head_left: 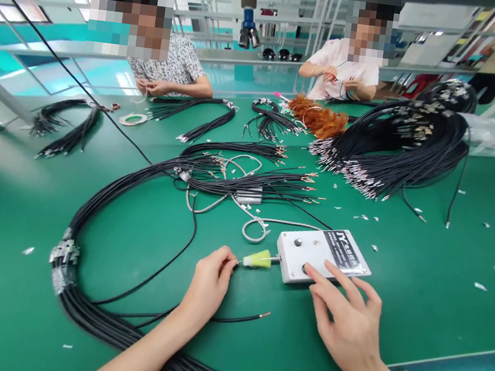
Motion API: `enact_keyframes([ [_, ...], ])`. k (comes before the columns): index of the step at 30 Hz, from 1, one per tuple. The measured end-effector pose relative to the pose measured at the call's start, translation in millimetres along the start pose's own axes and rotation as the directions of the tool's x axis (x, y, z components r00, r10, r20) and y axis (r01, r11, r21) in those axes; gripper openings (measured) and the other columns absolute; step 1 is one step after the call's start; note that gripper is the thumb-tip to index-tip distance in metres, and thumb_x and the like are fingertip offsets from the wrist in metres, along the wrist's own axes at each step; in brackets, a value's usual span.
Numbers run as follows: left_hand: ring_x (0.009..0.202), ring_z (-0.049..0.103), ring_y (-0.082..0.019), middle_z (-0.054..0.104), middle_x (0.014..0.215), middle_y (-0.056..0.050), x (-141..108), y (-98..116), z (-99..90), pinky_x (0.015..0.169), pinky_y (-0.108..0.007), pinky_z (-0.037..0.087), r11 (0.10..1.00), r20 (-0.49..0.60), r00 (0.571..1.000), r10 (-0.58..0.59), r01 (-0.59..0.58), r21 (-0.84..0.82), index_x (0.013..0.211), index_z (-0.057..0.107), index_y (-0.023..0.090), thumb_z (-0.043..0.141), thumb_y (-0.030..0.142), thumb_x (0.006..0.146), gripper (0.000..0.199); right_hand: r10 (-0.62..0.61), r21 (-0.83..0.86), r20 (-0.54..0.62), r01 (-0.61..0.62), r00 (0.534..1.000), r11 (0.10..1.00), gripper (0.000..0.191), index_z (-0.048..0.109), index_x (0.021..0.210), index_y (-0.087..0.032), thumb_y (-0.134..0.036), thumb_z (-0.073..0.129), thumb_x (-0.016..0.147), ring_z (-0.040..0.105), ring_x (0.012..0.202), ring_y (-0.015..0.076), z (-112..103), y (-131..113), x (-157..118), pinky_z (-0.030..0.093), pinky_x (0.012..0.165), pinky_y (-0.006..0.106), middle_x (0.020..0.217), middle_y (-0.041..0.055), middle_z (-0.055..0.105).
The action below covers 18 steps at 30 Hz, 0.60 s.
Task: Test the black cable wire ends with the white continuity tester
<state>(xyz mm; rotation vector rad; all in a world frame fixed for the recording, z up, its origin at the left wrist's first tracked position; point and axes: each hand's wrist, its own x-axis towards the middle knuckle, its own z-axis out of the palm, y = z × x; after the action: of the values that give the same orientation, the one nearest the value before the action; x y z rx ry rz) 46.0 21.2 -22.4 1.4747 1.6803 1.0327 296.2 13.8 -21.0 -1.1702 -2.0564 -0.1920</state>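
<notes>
My left hand (211,280) is closed in a pinch on the end of a black cable, just left of a yellow-green tip (257,259) that sticks out from a white box (306,253) with a knob and dark label. Over the box lies my right hand (344,312), fingers spread, with a fingertip at a round button on its front part. A long bundle of black cables (111,193) curves around the left and passes beneath my left forearm. One loose cable with a bare copper end (242,319) lies between my hands.
Behind the box are more black cable bundles (248,179) and a grey cord (255,228). A large cable heap (406,145) lies at the back right beside orange-brown strands (319,117). Two people sit across the green table (129,267), and another stands far right. White scraps are scattered about.
</notes>
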Motion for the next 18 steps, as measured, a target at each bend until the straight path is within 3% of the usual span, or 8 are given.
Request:
enact_keyframes([
  [4, 0.047, 0.050, -0.013, 0.056, 0.055, 0.004, -3, -3, -11.3, 0.048, -0.022, 0.037, 0.999, -0.051, 0.998, -0.035, 0.033, -0.040, 0.069, 0.058, 0.020, 0.055, 0.028, 0.083, 0.017, -0.018, 0.016, -0.029, 0.018, 0.999, 1.000, 0.016, 0.061, 0.092, -0.023, -0.007, 0.058, 0.089, 0.061, 0.114, 0.0255, -2, 2, 1, 0.033, 0.099, 0.045, 0.107, 0.0014, 0.076],
  [7, 0.047, 0.052, -0.012, 0.058, 0.056, 0.003, 6, -5, -29.8, 0.047, -0.021, 0.039, 0.994, -0.133, 0.989, -0.065, 0.052, -0.092, 0.068, 0.058, 0.019, 0.060, 0.030, 0.079, 0.016, -0.048, 0.084, -0.025, 0.050, 0.999, 0.995, 0.020, 0.063, 0.101, -0.022, -0.007, 0.059, 0.088, 0.056, 0.120, 0.0268, -4, -7, -7, 0.036, 0.099, 0.045, 0.111, 0.0065, 0.073],
  [11, 0.039, 0.043, -0.010, 0.045, 0.047, 0.008, 45, -15, -77.9, 0.041, -0.020, 0.035, 0.980, -0.335, 0.931, -0.146, 0.089, -0.179, 0.071, 0.053, 0.019, 0.059, 0.028, 0.075, 0.012, -0.104, 0.280, 0.199, 0.045, 0.974, 0.959, 0.031, 0.058, 0.119, -0.019, -0.014, 0.059, 0.088, 0.056, 0.115, 0.0234, 0, -32, -22, 0.044, 0.094, 0.037, 0.115, 0.0102, 0.065],
  [14, 0.040, 0.049, -0.012, 0.047, 0.052, 0.007, 68, -20, -107.0, 0.045, -0.024, 0.043, 0.968, -0.482, 0.853, -0.202, 0.099, -0.229, 0.071, 0.043, 0.021, 0.051, 0.026, 0.078, 0.012, -0.024, 0.344, 0.353, -0.107, 0.935, 0.933, 0.019, 0.061, 0.106, -0.021, -0.015, 0.056, 0.088, 0.058, 0.105, 0.0228, 8, -49, -27, 0.046, 0.086, 0.036, 0.110, 0.0086, 0.063],
  [16, 0.048, 0.056, -0.013, 0.052, 0.061, 0.004, 61, -16, -105.3, 0.053, -0.026, 0.048, 0.973, -0.576, 0.796, -0.188, 0.069, -0.222, 0.076, 0.042, 0.021, 0.049, 0.026, 0.081, 0.009, 0.018, 0.370, 0.398, -0.178, 0.917, 0.912, 0.012, 0.059, 0.089, -0.021, -0.011, 0.052, 0.089, 0.058, 0.097, 0.0215, 13, -55, -26, 0.045, 0.081, 0.035, 0.102, 0.0065, 0.063],
  [18, 0.058, 0.059, -0.015, 0.057, 0.070, 0.002, 32, -6, -83.1, 0.059, -0.028, 0.049, 0.985, -0.570, 0.813, -0.118, 0.024, -0.169, 0.084, 0.048, 0.021, 0.056, 0.027, 0.079, 0.011, 0.022, 0.391, 0.434, -0.210, 0.901, 0.896, 0.017, 0.056, 0.083, -0.020, -0.008, 0.047, 0.090, 0.056, 0.092, 0.0204, 16, -57, -23, 0.042, 0.078, 0.035, 0.096, 0.0053, 0.062],
])
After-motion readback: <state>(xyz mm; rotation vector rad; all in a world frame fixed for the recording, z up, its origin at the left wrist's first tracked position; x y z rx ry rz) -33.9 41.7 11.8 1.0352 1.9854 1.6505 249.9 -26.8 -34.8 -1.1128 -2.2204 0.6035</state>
